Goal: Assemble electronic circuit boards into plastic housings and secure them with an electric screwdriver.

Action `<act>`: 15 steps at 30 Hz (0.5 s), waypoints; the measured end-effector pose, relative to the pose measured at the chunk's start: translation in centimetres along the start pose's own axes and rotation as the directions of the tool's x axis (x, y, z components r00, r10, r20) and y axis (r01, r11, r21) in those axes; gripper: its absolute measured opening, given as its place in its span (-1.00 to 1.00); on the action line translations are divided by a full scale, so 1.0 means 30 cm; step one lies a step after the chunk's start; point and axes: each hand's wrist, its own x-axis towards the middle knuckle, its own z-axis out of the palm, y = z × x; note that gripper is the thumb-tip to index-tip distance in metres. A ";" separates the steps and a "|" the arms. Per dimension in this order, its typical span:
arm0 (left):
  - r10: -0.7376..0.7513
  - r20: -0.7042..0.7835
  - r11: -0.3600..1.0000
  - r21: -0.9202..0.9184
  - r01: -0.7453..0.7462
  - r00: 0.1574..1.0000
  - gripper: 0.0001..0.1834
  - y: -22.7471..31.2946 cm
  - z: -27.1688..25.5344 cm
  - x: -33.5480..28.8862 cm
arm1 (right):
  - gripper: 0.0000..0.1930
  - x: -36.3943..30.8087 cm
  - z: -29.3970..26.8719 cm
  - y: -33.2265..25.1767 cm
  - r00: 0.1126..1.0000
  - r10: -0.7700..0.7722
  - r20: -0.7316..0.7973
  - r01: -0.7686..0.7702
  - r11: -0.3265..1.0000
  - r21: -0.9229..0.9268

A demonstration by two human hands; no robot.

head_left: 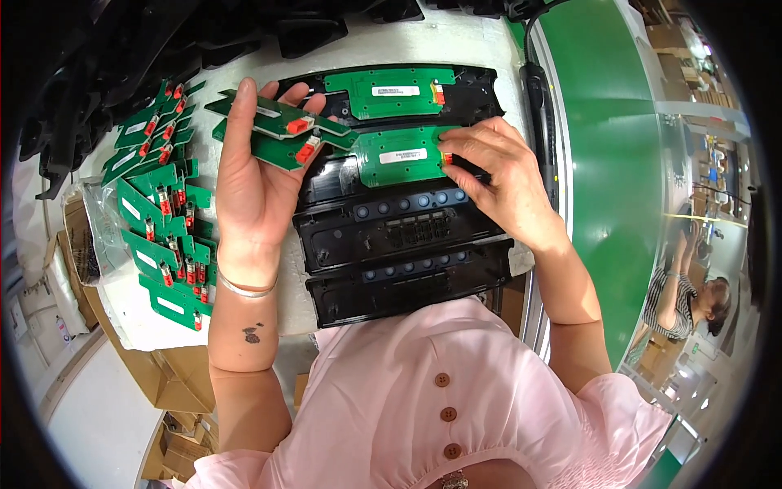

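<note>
Pink blouse fabric (423, 391) with a row of brown buttons fills the lower middle, closest to the lens, and both bare forearms rise from it toward the stack of black plastic panels (399, 244) on the white worktable (456, 41). Far left of that stack, a heap of green circuit boards (159, 204) with small red connectors lies fanned over a clear plastic bag, with brown cardboard boxes (163, 383) below it beside the table edge. Just left of the stack, the left hand (257, 183) is raised palm-up, fingers closed around two or three spare green boards (281, 134), thumb pressing them from the right side. On the stack itself, a green board with a white label (399, 155) sits on the second panel; the right hand (497, 175) pinches its right end at the red connector, fingertips curled down and touching both board and panel. Another labelled green board (391, 88) rests in the panel beyond it. Right of the stack runs a green conveyor belt (611, 163), and past that another person in a striped top (680, 301) stands well apart.
</note>
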 end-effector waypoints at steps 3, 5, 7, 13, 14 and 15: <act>-0.008 0.025 0.999 0.052 0.007 1.000 -0.49 -0.002 -0.002 -0.020 | -0.75 -0.006 -0.001 -0.008 0.999 -0.009 -0.034 0.009 1.000 0.015; 0.009 0.087 0.992 0.124 -0.020 0.996 -0.46 -0.028 0.006 -0.032 | -0.73 0.003 -0.028 -0.045 0.997 0.002 -0.076 0.002 0.998 0.056; 0.002 0.189 0.968 0.244 -0.049 0.982 -0.37 -0.052 0.019 -0.045 | -0.70 0.043 -0.052 -0.097 0.993 0.051 -0.106 -0.030 0.981 0.194; -0.167 0.366 0.977 0.184 0.105 0.916 -0.27 -0.100 0.041 -0.093 | -0.71 0.130 -0.019 -0.194 0.990 -0.013 -0.140 0.049 0.964 0.263; -0.168 0.325 0.968 0.235 0.092 0.931 -0.25 -0.104 0.048 -0.100 | -0.71 0.133 -0.019 -0.191 0.991 -0.015 -0.134 0.051 0.963 0.265; -0.202 0.375 0.955 0.282 0.096 0.905 -0.28 -0.102 0.033 -0.091 | -0.71 0.136 -0.018 -0.187 0.997 0.037 -0.074 -0.011 0.946 0.324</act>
